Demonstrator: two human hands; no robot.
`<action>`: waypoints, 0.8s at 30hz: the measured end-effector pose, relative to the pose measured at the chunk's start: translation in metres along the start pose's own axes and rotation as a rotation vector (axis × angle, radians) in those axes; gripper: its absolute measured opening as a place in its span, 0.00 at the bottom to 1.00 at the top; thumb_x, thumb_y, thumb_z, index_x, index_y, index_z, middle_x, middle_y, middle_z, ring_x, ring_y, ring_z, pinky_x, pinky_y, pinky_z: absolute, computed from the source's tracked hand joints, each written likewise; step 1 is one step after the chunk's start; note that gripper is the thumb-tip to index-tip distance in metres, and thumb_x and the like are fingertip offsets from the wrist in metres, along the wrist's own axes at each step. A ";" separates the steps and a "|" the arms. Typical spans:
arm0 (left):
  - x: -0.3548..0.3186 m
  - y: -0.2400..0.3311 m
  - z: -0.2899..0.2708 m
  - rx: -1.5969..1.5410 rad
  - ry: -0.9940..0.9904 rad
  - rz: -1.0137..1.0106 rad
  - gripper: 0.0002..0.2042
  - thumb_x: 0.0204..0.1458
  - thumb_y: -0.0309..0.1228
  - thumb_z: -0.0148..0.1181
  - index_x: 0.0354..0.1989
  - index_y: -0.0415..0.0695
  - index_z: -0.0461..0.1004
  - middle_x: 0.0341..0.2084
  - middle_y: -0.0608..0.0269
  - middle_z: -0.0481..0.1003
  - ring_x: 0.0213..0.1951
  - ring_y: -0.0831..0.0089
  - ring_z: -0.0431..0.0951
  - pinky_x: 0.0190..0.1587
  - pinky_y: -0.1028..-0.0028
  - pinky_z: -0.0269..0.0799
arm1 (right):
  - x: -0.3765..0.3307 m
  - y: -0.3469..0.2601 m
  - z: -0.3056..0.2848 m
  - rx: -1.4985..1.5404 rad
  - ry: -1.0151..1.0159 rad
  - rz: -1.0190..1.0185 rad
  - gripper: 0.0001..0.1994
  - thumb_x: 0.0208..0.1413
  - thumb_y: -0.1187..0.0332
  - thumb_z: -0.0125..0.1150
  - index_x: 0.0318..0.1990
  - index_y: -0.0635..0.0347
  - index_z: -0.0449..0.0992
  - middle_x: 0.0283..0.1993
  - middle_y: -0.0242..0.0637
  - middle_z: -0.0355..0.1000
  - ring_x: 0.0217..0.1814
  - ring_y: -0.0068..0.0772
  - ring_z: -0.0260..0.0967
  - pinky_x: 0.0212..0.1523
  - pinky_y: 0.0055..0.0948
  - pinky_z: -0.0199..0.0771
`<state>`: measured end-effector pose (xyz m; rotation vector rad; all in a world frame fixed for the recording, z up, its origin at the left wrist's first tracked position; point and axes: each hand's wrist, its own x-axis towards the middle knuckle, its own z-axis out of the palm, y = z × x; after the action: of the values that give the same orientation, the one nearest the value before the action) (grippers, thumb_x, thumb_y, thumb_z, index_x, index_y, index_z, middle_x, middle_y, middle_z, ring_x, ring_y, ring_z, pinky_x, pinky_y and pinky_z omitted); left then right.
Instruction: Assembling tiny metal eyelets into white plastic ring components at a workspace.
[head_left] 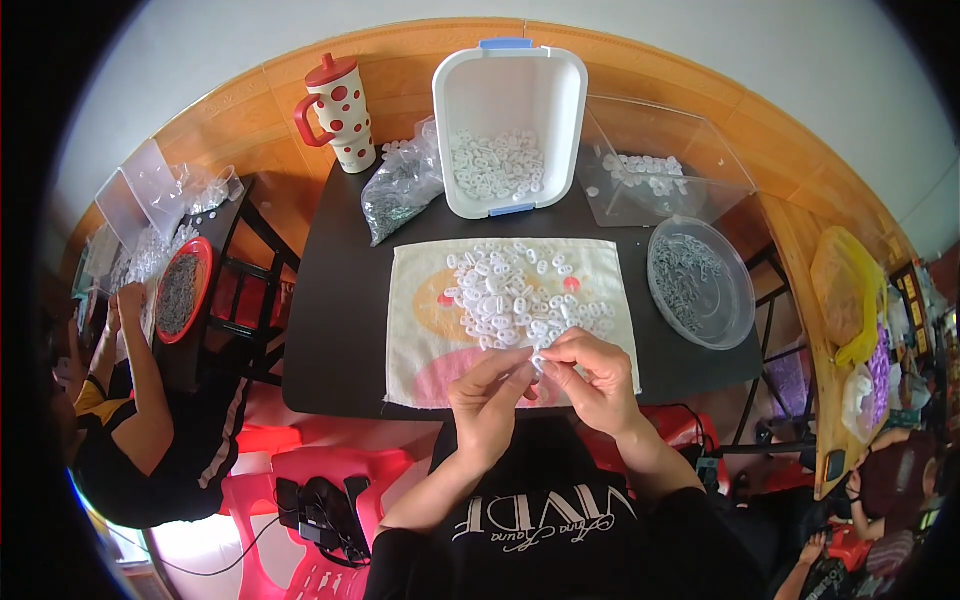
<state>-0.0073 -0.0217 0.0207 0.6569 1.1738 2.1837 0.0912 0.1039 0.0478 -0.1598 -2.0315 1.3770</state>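
My left hand [488, 398] and my right hand [594, 380] meet over the near edge of a patterned towel [412, 320]. Thumbs and fingertips of both are pinched together on one small white plastic piece [538, 361], mostly covered by the fingers. Just beyond them a loose heap of small white plastic pieces [490, 300], many with oval or double-ring shapes, lies on the towel. To the right, a round clear tub [728, 318] holds small grey metal-looking parts [685, 275]. Behind the towel, a white bin [512, 90] leans with more white pieces [497, 165] inside.
A clear plastic bag of grey parts [398, 205] and a dotted tumbler [350, 120] stand at the back left. A clear box [715, 185] with white pieces sits at the back right. At left, another person's hand [131, 298] is beside a red tray [207, 265].
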 end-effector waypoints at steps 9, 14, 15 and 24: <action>0.002 -0.004 -0.009 -0.120 -0.106 -0.169 0.14 0.55 0.14 0.59 0.50 0.34 0.77 0.36 0.60 0.79 0.34 0.75 0.79 0.36 0.76 0.78 | -0.003 0.008 -0.004 0.086 -0.057 0.108 0.07 0.56 0.86 0.59 0.41 0.70 0.79 0.34 0.37 0.73 0.34 0.21 0.68 0.35 0.19 0.67; 0.014 0.004 -0.020 0.415 -0.234 0.006 0.15 0.51 0.14 0.63 0.49 0.36 0.78 0.33 0.61 0.77 0.33 0.76 0.78 0.34 0.76 0.76 | -0.002 0.019 -0.008 0.107 -0.118 0.164 0.05 0.57 0.85 0.58 0.39 0.70 0.78 0.33 0.35 0.73 0.34 0.19 0.68 0.35 0.19 0.68; 0.016 0.004 -0.023 0.616 -0.325 0.144 0.16 0.50 0.14 0.65 0.48 0.37 0.78 0.32 0.61 0.76 0.32 0.76 0.78 0.33 0.75 0.75 | -0.001 0.022 -0.009 0.139 -0.146 0.187 0.06 0.57 0.85 0.57 0.39 0.71 0.78 0.33 0.35 0.74 0.34 0.19 0.69 0.35 0.20 0.68; 0.021 0.003 -0.025 1.045 -0.397 0.368 0.17 0.43 0.15 0.60 0.45 0.36 0.76 0.33 0.51 0.76 0.36 0.54 0.78 0.38 0.63 0.75 | -0.004 0.037 -0.001 -0.162 -0.211 0.067 0.14 0.43 0.90 0.53 0.38 0.68 0.78 0.33 0.41 0.73 0.33 0.38 0.74 0.35 0.30 0.72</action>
<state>-0.0396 -0.0230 0.0136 1.7396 2.0371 1.4149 0.0858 0.1190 0.0147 -0.1606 -2.3335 1.3153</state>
